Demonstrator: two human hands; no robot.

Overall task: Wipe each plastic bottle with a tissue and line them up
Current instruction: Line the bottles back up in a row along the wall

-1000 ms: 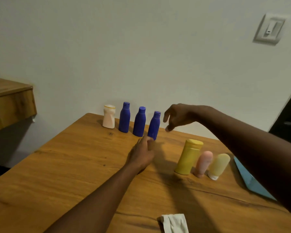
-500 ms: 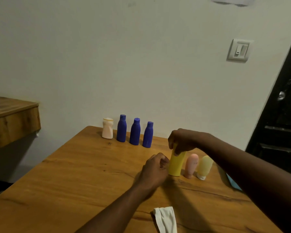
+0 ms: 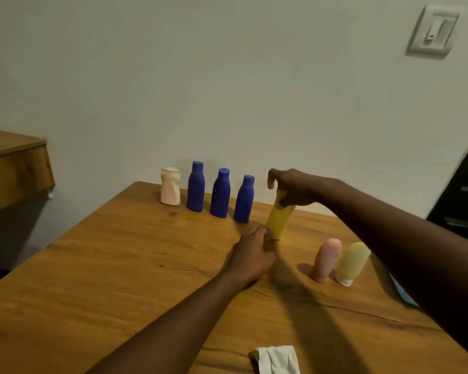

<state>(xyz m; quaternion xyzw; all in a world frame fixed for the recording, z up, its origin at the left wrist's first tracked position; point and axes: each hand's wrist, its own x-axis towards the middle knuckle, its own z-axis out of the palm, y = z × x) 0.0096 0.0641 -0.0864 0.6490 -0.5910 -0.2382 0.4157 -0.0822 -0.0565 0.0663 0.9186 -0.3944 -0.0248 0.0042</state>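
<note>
The wooden table (image 3: 92, 279) is carrying a row of one white bottle (image 3: 170, 190) and three blue bottles (image 3: 220, 194), all standing upright along its far edge by the wall. The right hand (image 3: 295, 187) is gripping the top of the tilted yellow bottle (image 3: 280, 220) just beside the last blue one, while the left hand (image 3: 254, 256) is curling its fingers around that bottle's lower end; the pink bottle (image 3: 326, 260) and pale yellow bottle (image 3: 351, 263) are standing side by side to the right, and the crumpled white tissue (image 3: 278, 359) is lying at the near edge
</note>
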